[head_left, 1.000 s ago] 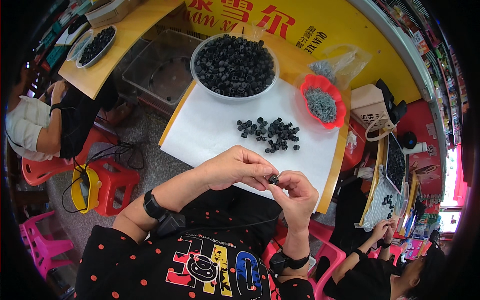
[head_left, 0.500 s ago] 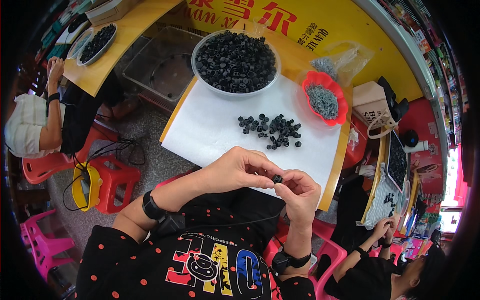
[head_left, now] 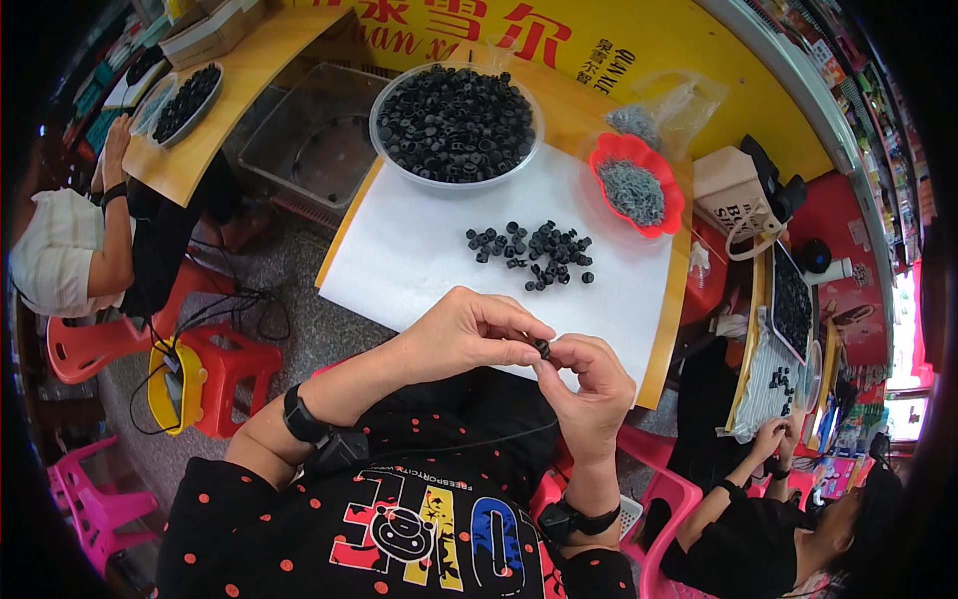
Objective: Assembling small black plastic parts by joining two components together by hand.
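Note:
Between the fingertips of both hands, just past the near edge of the white-covered table (head_left: 399, 270), is a small black plastic part (head_left: 542, 348). My left hand (head_left: 461, 334) pinches it from the left, thumb and fingers closed. From the right, the thumb and forefinger of my right hand (head_left: 589, 384) meet on the same part and hide much of it. A scattered pile of similar black parts (head_left: 549, 250) lies on the white sheet beyond my hands. Behind it stands a clear round tub (head_left: 377, 140) heaped with black parts.
A red scalloped bowl (head_left: 671, 205) of fine grey, spring-like pieces (head_left: 634, 190) stands at the right, with a clear plastic bag (head_left: 689, 100) behind. Co-workers sit at other tables left (head_left: 70, 250) and right (head_left: 768, 539). Red stools (head_left: 239, 369) and cables fill the left floor.
The part between my fingertips has turned and is more covered by my fingers. Both hands stay together. The whole view has shifted slightly.

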Demonstrator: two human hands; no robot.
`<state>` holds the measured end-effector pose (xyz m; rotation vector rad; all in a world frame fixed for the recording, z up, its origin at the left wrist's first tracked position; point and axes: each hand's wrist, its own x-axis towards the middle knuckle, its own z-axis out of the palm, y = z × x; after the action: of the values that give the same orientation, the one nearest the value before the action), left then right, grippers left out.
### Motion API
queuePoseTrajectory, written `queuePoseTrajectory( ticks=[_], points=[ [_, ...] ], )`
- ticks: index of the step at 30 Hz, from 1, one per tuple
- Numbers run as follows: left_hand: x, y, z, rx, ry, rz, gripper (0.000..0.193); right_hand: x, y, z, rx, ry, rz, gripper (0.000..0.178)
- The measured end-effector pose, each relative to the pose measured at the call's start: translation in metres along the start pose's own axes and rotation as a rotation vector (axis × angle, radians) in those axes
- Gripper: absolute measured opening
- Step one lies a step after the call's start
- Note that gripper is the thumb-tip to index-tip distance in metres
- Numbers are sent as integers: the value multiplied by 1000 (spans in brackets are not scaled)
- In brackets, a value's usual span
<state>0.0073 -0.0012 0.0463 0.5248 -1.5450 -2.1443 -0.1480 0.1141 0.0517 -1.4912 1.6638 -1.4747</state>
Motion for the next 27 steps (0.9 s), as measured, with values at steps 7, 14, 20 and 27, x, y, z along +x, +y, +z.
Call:
queuePoseTrajectory(
  ticks=[7, 14, 20, 27],
  points=[
    [2, -7, 4, -70, 90, -7, 20, 5, -14, 8, -278, 66, -151, 27],
    [1, -8, 9, -132, 119, -87, 17, 5, -7, 8, -303, 84, -194, 26],
    [2, -15, 13, -90, 193, -17, 18, 5, 1, 8, -287, 78, -169, 24],
    [2, -27, 6, -141, 153, -146, 18, 4, 7, 5, -227, -62, 3, 21]
  ],
)
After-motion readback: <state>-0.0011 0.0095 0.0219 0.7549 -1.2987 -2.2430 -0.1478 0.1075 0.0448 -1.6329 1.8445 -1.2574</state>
